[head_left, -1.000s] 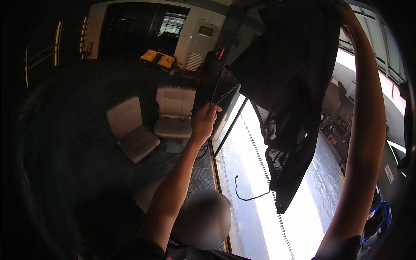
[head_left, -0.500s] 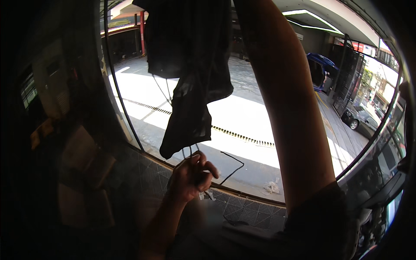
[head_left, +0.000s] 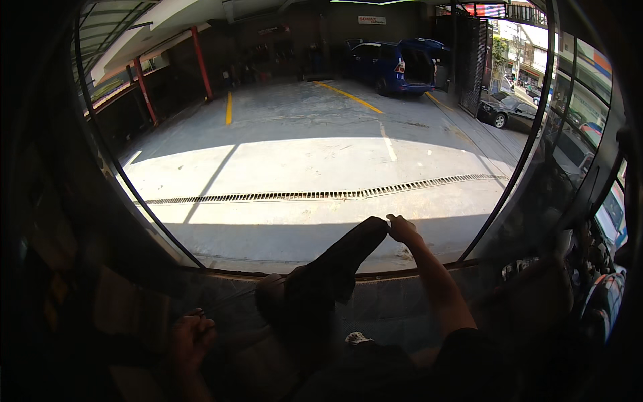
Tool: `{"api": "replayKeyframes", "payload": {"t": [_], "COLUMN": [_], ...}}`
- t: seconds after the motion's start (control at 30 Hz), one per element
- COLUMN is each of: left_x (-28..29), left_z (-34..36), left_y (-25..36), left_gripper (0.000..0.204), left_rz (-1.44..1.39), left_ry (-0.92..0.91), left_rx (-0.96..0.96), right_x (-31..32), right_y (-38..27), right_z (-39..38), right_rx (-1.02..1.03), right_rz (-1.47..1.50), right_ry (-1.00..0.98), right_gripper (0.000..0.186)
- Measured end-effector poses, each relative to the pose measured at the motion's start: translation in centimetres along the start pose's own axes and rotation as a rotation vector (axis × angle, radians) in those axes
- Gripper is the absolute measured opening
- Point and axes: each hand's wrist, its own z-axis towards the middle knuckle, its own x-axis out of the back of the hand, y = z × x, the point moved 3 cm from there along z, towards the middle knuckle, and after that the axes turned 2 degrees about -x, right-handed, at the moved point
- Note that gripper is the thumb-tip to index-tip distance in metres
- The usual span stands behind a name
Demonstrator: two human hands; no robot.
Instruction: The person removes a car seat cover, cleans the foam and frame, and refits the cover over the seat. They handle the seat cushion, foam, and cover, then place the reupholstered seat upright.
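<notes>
A dark piece of fabric (head_left: 321, 281), which looks like a cloth cover with thin cords, stretches slantwise in front of me. At its upper right end, my right hand (head_left: 403, 231) grips the edge between its fingers. My left hand (head_left: 193, 336) is low at the left in deep shade, its fingers closed. A faint thin cord (head_left: 234, 293) runs from near that hand to the fabric. The fabric's lower part sinks into darkness, so its full shape is hidden.
Beyond a dark-framed wide opening lies a sunlit concrete floor (head_left: 301, 161) crossed by a drain grate (head_left: 288, 196). A blue car (head_left: 395, 67) with its rear hatch raised is parked far back. A dark car (head_left: 512, 112) stands at the right, past a dark gate (head_left: 474, 63).
The fabric, which hung high in front of me, is now lower and slanted. My right arm has come down from overhead. My left hand has moved left and down, and the view has shifted.
</notes>
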Motion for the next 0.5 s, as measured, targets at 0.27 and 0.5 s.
{"api": "replayKeyframes", "payload": {"t": [0.27, 0.5], "left_x": [-23.1, -29.1], "left_z": [9.1, 1.2], "left_y": [-20.3, -24.2], "left_gripper": [0.022, 0.041], "left_rz": [0.881, 0.741], "left_ry": [-1.029, -1.049], "left_rx": [0.075, 0.037], "right_x": [-12.4, -8.9], "right_y": [-11.0, -3.9], "right_z": [-27.4, -22.5], "right_rx": [-0.46, -0.822], "right_rz": [1.781, 2.443], "right_ry": [-1.183, -0.392], "right_gripper": [0.053, 0.039]}}
